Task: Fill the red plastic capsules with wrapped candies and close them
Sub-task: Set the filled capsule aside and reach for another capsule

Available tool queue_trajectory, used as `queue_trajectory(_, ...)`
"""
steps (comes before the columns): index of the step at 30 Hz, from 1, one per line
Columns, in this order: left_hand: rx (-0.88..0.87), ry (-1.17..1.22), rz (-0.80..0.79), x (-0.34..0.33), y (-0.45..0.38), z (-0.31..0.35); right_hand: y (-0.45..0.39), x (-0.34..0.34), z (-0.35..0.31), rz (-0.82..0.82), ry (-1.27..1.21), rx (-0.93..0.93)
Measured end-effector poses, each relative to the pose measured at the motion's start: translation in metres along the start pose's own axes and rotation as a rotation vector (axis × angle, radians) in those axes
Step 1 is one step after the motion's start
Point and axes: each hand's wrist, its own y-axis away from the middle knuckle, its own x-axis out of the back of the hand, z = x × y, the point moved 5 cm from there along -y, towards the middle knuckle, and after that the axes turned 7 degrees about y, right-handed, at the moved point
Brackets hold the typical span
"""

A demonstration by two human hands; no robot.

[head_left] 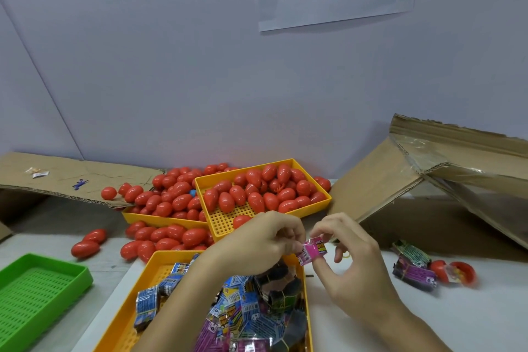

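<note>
Both hands are pinching one pink wrapped candy (311, 251) between them, the left hand (257, 246) gripping its left end and the right hand (347, 263) its right end. They are hovering over the near yellow tray (128, 320) of candies, with closed red capsules (257, 194) lying just beyond in the far yellow tray (225, 226).

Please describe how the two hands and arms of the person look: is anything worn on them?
Both hands, the left hand and the right hand, are bare: no gloves. No rings, watch or bracelets are visible. The forearms are also uncovered up to the bottom edge of the picture, so no sleeves can be seen. The fingernails look short and unpainted.
</note>
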Motion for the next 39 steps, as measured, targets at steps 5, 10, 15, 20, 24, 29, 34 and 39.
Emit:
queue_trajectory(5,0.007,-0.026,-0.031,-0.001,0.000,-0.001,0.001,-0.003,0.000,-0.046,-0.004,0.000)
queue_trajectory(10,-0.021,-0.008,-0.049,-0.001,0.001,0.001,0.002,-0.003,0.003,-0.045,-0.076,-0.088)
queue_trajectory(15,-0.038,-0.002,-0.061,-0.001,0.001,-0.001,0.001,-0.006,0.001,-0.093,-0.128,-0.131)
queue_trajectory(20,-0.046,0.024,-0.058,0.000,0.002,0.000,0.002,-0.007,0.004,-0.157,-0.226,-0.229)
queue_trajectory(24,-0.052,0.031,-0.065,-0.001,0.000,-0.001,0.003,-0.010,0.007,-0.245,-0.314,-0.301)
queue_trajectory(29,-0.057,0.042,-0.074,-0.003,-0.001,-0.003,0.004,-0.012,0.008,-0.326,-0.442,-0.343)
queue_trajectory(34,-0.063,0.030,-0.084,-0.003,0.000,-0.002,0.006,-0.012,0.009,-0.485,-0.552,-0.377)
queue_trajectory(39,-0.041,0.009,-0.089,-0.004,0.001,-0.003,0.006,-0.007,0.013,-0.581,-0.624,-0.425)
